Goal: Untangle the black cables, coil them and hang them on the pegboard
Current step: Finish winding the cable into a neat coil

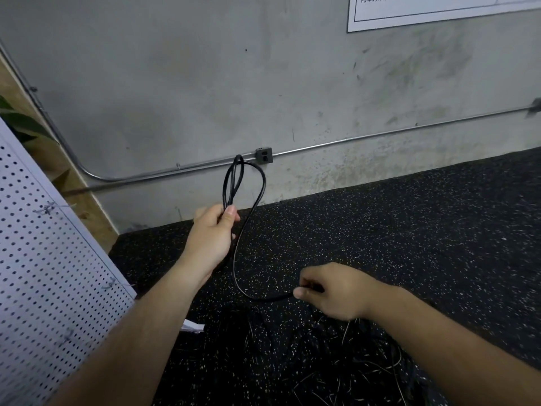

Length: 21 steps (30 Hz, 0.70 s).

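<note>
Left hand (212,238): raised above the floor mat, fingers and thumb curled round the gathered loops of the black cable (234,268).
Right hand (333,291): low over the mat, thumb and fingertips pinching the same cable where its free run ends.
Black cable: loops stand upright out of the left fist, their tops in front of the outlet box (264,155); one strand sags from the loops in a curve down to the right hand.
Other cables (336,361): thin dark strands lie on the mat below the right forearm; how they cross cannot be told against the dark surface.
Pegboard (44,273): white, leaning along the left edge, its lower right edge near the left forearm; small metal hooks (46,209) stick out of it.
Floor mat (409,230): black and speckled, its far edge meeting the wall (205,83); a wide stretch lies open to the right of both hands.
Wall: grey concrete with a metal conduit (380,134) low along it, running through the outlet box.
Paper scrap (193,326): white, on the mat just beside the pegboard's foot, under the left forearm.
Sign (439,10): white sheet at the upper right of the wall, cut by the frame.
</note>
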### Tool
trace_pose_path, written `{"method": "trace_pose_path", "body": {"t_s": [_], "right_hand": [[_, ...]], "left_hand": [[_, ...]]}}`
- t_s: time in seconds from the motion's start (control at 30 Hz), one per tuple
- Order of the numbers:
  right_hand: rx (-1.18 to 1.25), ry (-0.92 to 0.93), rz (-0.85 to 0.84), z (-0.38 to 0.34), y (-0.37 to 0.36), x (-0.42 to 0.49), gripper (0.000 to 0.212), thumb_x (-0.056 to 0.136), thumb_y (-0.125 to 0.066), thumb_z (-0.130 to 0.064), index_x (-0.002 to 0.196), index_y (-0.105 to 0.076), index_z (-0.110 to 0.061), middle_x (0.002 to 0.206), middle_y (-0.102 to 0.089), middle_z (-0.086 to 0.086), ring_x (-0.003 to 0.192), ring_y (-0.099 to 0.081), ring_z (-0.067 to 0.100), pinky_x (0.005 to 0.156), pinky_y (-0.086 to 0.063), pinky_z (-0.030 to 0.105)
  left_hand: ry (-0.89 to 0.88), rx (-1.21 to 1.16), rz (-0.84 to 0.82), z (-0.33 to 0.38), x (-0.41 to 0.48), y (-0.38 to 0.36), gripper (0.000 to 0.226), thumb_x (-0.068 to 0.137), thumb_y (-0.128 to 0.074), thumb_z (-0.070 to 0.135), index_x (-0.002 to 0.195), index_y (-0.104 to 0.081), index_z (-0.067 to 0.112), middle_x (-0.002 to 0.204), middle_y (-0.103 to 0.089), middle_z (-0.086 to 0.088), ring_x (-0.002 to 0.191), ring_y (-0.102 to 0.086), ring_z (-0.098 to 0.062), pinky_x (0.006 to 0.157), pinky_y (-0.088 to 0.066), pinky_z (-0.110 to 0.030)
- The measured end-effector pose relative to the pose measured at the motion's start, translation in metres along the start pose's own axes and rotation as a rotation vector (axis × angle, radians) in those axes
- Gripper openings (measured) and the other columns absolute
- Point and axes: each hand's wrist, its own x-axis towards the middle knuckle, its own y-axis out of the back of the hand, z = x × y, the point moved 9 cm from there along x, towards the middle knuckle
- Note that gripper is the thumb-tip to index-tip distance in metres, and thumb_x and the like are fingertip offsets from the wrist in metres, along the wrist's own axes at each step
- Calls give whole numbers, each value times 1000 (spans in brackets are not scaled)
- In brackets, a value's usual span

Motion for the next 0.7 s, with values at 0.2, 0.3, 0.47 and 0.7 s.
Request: {"method": "trace_pose_path", "body": {"t_s": [0.2, 0.3, 0.47, 0.7], "right_hand": [[-184, 121, 184, -36, 29, -9, 38, 101, -46, -58, 95, -64, -25, 71, -61, -7, 61, -54, 9, 53, -37, 26], [-242, 160, 336, -46, 49, -14, 46, 100, -38, -64, 97, -65, -27, 79, -63, -9, 69, -57, 12, 58, -41, 28], [-302, 206, 648, -50, 77, -21, 59, 95, -30, -71, 87, -65, -24, 81, -66, -7, 68, -64, 18, 55, -37, 28], [-237, 42, 852, -23, 128, -41, 68, 76, -37, -87, 79, -59, -23, 68, -56, -11, 59, -56, 13, 53, -43, 27]], "left_hand": [[-89, 138, -186, 9, -9, -24, 29, 110, -40, 32, 95, -61, 17, 83, -74, 4, 71, -66, -5, 72, -42, -25], [-115, 155, -348, 9, -18, -44, 29, 110, -39, 29, 95, -58, 12, 82, -76, 2, 68, -69, -13, 78, -47, -32], [-106, 22, -552, 10, -40, -77, 30, 111, -38, 24, 88, -53, 11, 71, -70, -5, 62, -65, -22, 62, -47, -34], [90, -289, -595, 11, -56, -87, 35, 110, -37, 37, 87, -47, 11, 54, -35, 4, 44, -31, -12, 42, -32, -24]]}}
